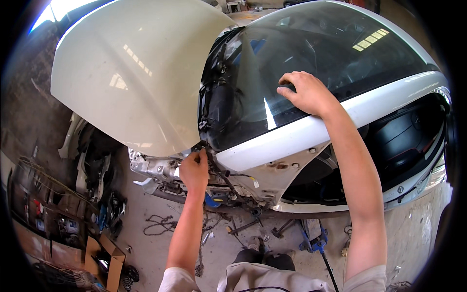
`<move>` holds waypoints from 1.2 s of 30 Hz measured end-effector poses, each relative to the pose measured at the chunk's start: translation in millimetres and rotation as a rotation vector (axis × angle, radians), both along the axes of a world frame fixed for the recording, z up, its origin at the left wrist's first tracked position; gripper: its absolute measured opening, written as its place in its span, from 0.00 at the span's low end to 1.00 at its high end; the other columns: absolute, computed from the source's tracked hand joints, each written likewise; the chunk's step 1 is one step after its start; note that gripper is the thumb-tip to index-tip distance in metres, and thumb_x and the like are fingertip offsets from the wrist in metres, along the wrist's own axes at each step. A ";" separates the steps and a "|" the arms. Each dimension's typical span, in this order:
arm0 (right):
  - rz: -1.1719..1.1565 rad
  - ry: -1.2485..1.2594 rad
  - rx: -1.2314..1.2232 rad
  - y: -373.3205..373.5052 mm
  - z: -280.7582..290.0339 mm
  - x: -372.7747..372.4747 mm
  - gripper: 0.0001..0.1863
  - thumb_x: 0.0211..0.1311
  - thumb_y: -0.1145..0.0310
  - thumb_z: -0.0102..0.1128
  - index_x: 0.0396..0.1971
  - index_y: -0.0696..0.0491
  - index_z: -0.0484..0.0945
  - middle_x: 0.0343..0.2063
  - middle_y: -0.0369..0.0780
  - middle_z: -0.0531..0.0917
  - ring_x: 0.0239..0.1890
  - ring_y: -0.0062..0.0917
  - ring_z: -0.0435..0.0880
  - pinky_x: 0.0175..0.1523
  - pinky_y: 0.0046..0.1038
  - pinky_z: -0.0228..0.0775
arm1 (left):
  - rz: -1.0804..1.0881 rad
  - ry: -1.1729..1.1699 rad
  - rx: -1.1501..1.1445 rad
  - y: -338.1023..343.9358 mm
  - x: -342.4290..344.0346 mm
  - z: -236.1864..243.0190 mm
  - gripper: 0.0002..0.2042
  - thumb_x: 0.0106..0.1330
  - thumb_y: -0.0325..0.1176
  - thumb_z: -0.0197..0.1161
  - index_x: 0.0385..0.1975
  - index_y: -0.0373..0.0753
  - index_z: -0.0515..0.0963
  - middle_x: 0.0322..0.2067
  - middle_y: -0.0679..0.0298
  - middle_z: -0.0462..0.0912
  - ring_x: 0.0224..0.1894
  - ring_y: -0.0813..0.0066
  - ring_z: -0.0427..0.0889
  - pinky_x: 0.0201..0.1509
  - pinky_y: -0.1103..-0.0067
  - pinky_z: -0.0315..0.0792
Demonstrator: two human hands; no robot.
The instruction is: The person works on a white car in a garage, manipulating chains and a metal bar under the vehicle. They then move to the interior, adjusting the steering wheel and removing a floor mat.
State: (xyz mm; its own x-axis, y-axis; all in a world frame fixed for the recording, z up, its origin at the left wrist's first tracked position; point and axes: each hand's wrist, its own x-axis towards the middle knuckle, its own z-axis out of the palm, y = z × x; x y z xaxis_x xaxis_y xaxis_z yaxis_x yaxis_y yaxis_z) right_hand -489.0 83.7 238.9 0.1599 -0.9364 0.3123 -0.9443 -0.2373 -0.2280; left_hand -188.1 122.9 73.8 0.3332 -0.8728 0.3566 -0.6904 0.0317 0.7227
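Cream hood [131,73]; cardboard box [115,266]; chain [168,225] on floor [148,260]

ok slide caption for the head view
Left hand at the rear corner of the hood, right hand over the windshield.

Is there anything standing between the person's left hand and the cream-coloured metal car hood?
Nothing visible does: the bare left hand is right at a corner of the hood, beside the white windshield pillar, although I cannot tell whether it touches the metal. The bare right hand is over the dark glass windshield.
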 end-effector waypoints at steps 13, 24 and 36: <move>0.031 -0.041 0.005 0.7 5.3 1.1 0.17 0.59 0.59 0.54 0.40 0.57 0.79 0.41 0.45 0.81 0.46 0.37 0.78 0.53 0.33 0.67 | 0.109 -0.033 -0.009 5.1 13.5 -1.5 0.19 0.55 0.48 0.63 0.17 0.35 0.77 0.15 0.60 0.78 0.19 0.60 0.77 0.28 0.69 0.69; 0.089 -0.087 -0.082 -10.0 -10.4 -8.4 0.17 0.59 0.56 0.54 0.35 0.55 0.80 0.34 0.46 0.83 0.40 0.39 0.81 0.46 0.37 0.71 | -0.156 -0.824 -0.421 15.1 16.1 -17.4 0.15 0.61 0.29 0.56 0.49 0.42 0.76 0.47 0.64 0.74 0.51 0.66 0.72 0.55 0.68 0.62; 0.128 -0.073 -0.318 10.6 -0.7 -10.2 0.12 0.56 0.62 0.53 0.28 0.55 0.80 0.31 0.46 0.83 0.37 0.40 0.81 0.43 0.40 0.73 | -0.193 -0.891 -0.366 40.9 0.2 -1.9 0.18 0.61 0.28 0.55 0.52 0.41 0.72 0.51 0.61 0.73 0.55 0.63 0.70 0.60 0.67 0.59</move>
